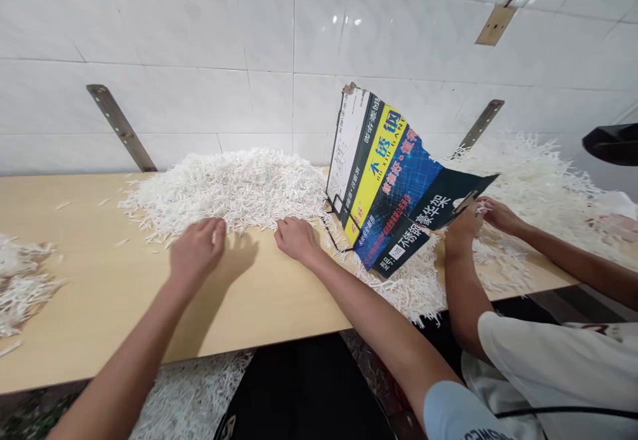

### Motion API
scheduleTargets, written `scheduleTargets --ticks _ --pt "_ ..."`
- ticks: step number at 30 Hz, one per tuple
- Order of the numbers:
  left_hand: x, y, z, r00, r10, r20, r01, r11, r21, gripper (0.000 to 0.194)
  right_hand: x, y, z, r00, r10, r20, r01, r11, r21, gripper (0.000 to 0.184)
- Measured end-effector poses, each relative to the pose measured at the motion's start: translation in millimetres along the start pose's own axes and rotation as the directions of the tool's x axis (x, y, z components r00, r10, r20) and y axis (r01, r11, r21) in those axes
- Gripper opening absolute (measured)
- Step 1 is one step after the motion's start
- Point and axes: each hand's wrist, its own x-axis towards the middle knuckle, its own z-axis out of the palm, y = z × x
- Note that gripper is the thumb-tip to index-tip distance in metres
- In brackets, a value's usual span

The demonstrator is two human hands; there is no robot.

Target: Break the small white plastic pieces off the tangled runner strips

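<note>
From my remote seat, reading left to right, I see a small heap (22, 287) of thin white strips at the left end of a pale wooden board (124, 294). Next comes the wearer's left hand (198, 247), fingers curled in, its shadow falling on the board beside it; I cannot tell whether it pinches anything.

Just beyond both hands, toward the tiled wall (269, 34), lies the main pile (234, 187) of white strips, its long axis running left to right. That is the relation I would steer by: the pile is straight ahead of the grip, and the right hand (298, 237) looks the nearer, low at the pile's front edge. Its fingers are bent downward, and I cannot tell whether they hold a strip.

Right of it, a printed carton (393, 181) stands tilted among strips. Past that, a co-worker's hands (463, 222) meet beside the carton's edge, before another broad pile (528, 174).
</note>
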Motion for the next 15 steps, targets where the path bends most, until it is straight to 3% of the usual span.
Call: scheduleTargets --ticks 3,6,8,10,11,12,13,14,15 --pt "31.0 -54.2 -33.0 0.975 -0.150 -0.163 0.150 0.989 -0.013 0.048 -1.6 1.2 -2.3 1.000 0.008 -0.020 -0.008 1.000 0.020 0.032" --pt "56.4 -132.8 -71.8 0.878 -0.290 -0.382 0.316 0.949 0.008 0.045 -8.8 1.9 -2.0 0.999 0.031 -0.018 -0.030 0.998 0.054 0.033" --pt "58.8 -185.8 -101.2 0.828 -0.397 -0.396 0.454 0.890 0.055 0.047 -12.1 2.2 0.4 0.999 0.034 -0.019 -0.032 0.996 0.078 0.032" --pt "48.4 -229.0 -130.0 0.701 -0.640 -0.314 0.688 0.722 0.064 0.047 -12.2 2.3 4.1 0.999 0.035 -0.024 -0.032 0.995 0.099 0.031" --pt "39.9 -245.7 -142.4 0.590 -0.758 -0.279 0.797 0.602 0.052 0.050 -11.3 2.3 6.0 0.999 0.036 -0.026 -0.033 0.994 0.107 0.031" --pt "30.2 -259.1 -152.7 0.442 -0.835 -0.328 0.884 0.467 0.001 0.057 -10.2 2.4 7.8 0.999 0.040 -0.029 -0.036 0.993 0.112 0.032" --pt "20.2 -269.6 -160.7 0.351 -0.853 -0.387 0.918 0.395 -0.036 0.067 -9.0 2.5 9.4 0.998 0.044 -0.035 -0.040 0.993 0.112 0.032" --pt "10.4 -277.7 -166.3 0.335 -0.835 -0.436 0.918 0.394 -0.050 0.072 -7.9 2.6 10.8 0.998 0.049 -0.043 -0.044 0.993 0.108 0.032" --pt "1.5 -283.8 -169.6 0.427 -0.754 -0.499 0.863 0.504 -0.023 0.072 -7.0 2.7 12.1 0.997 0.051 -0.053 -0.045 0.994 0.103 0.032"
